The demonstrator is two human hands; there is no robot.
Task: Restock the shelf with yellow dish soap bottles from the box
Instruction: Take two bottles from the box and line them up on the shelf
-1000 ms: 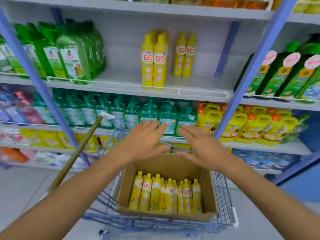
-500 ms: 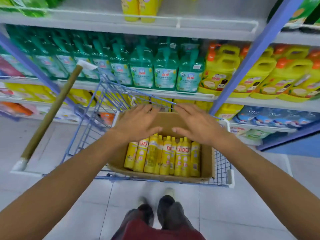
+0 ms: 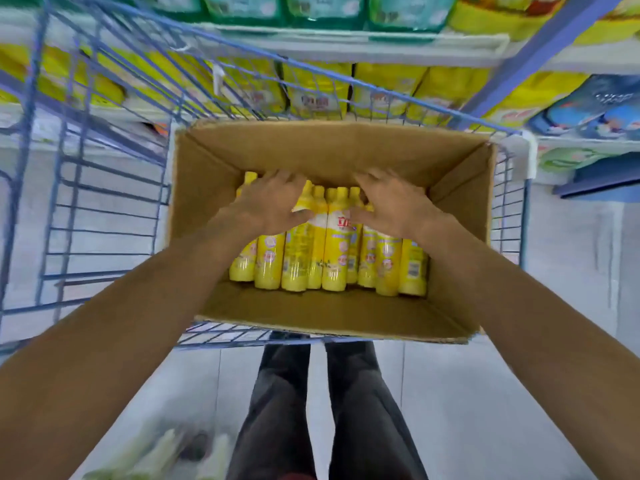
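Inside the box [image 3: 329, 150], the left hand [image 3: 273, 202] and right hand [image 3: 391, 206] lie on the yellow bottles [image 3: 334, 254]. I can't tell if they hold any.

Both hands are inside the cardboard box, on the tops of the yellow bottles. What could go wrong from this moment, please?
1. The yellow dish soap bottles are packed tightly side by side. Lifting several at once with the left hand and the right hand may let one slip out.
2. The cardboard box has bare floor in front of the row, so the bottles left behind could topple.
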